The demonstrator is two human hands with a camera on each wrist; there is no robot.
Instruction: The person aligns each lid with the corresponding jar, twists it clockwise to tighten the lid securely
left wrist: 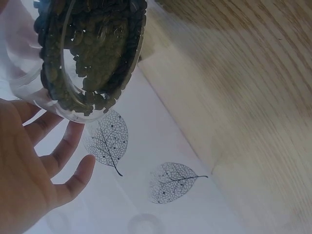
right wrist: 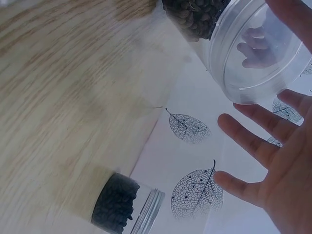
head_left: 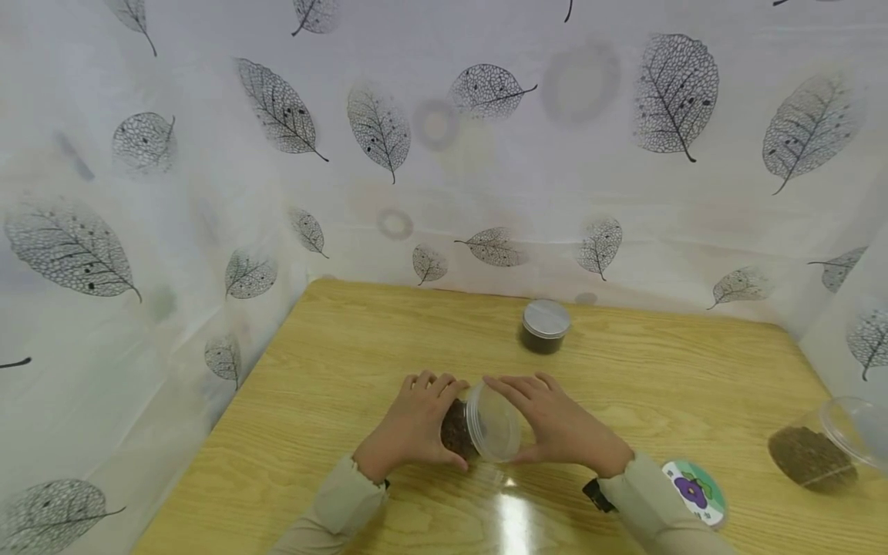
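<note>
A clear plastic jar (head_left: 458, 432) part filled with dark pellets lies tipped on its side in the air over the table, between both hands. My left hand (head_left: 416, 428) holds its body from the left, thumb near and fingers on the far side. The jar's base with the pellets (left wrist: 97, 58) faces the left wrist view. On the right, my right hand (head_left: 555, 424) pinches the rim of the clear lid (head_left: 498, 424) between thumb and fingers. In the right wrist view the lid (right wrist: 258, 73) sits on the jar mouth, and the lower fingers (right wrist: 241, 187) spread away from it.
A silver-lidded jar (head_left: 545, 327) with dark contents stands at the table's back. To the far right is another clear jar (head_left: 812, 455) with brown contents. A round card with a purple flower (head_left: 696, 493) lies beside the right sleeve. Leaf-printed curtain (head_left: 430, 193) surrounds the wooden table (head_left: 333, 339).
</note>
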